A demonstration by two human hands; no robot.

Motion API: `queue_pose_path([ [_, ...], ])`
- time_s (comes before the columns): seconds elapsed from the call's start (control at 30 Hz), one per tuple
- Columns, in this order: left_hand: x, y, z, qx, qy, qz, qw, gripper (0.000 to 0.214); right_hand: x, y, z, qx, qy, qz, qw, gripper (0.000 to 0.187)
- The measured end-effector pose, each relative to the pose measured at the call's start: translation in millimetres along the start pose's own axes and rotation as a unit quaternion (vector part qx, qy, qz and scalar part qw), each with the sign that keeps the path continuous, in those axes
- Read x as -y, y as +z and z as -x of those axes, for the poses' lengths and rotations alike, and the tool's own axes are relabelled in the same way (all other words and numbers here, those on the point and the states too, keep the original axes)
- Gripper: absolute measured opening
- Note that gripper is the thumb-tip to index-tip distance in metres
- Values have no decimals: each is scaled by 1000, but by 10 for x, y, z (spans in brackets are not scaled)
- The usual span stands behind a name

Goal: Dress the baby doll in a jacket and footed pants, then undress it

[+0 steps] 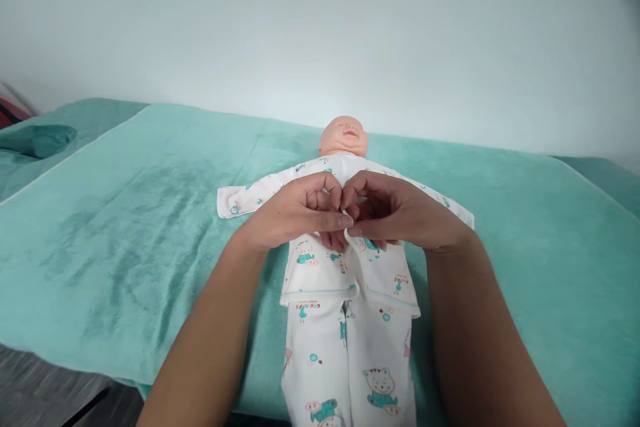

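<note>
A baby doll (343,137) lies on its back, dressed in a white printed baby shirt (320,273) and matching trousers (380,360). Over the doll's chest, my left hand (313,207) pinches one front edge of the shirt between thumb and fingers. My right hand (385,210) is closed on the other front edge, its thumb and fingertips meeting the left ones. Below the hands, the two front panels lie close together with a narrow fold between them. My fingers hide whatever fastening is at the pinch. The shirt's sleeves stretch out to both sides.
A green plush cover (150,213) is spread under the doll, with wrinkles at the left. A pale wall (320,27) rises behind the far edge. Grey floor (55,387) shows at the lower left, and a red object (13,113) stands at the left edge.
</note>
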State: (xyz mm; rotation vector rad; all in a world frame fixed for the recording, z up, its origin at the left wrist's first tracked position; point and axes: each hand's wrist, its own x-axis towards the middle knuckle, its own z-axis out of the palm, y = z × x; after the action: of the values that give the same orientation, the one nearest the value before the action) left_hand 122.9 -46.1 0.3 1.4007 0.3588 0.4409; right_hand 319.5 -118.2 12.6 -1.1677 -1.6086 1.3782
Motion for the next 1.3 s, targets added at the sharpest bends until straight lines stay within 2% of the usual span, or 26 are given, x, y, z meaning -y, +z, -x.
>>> queue_pose_path([
  [0.2,4,5,2,4,-2,-9,1000,26,9,13,0,-1,8,11,1000,19],
  [0.43,-2,-4,10,20,9,-8,1000,19,-4,2,-2,-22,1,-22,1000,22],
  [0.73,7,-9,12,34,11,22,999,18,-61,-18,-12,4,-31,-55,998,18],
  [0.9,18,-20,32,44,24,19,999,13,-196,-77,-42,38,-106,-120,986,17],
  [1.0,26,-60,37,52,54,19,997,12,-249,-91,-67,51,-160,-166,972,9],
  [1.07,24,-101,45,54,72,26,996,15,-255,-87,-79,48,-177,-190,965,10],
  [1.17,3,-169,74,75,22,6,997,17,-244,-80,-88,44,-188,-217,957,12],
  [1.3,-57,-244,109,162,-96,-45,981,20,-250,-81,-99,43,-202,-245,947,11],
])
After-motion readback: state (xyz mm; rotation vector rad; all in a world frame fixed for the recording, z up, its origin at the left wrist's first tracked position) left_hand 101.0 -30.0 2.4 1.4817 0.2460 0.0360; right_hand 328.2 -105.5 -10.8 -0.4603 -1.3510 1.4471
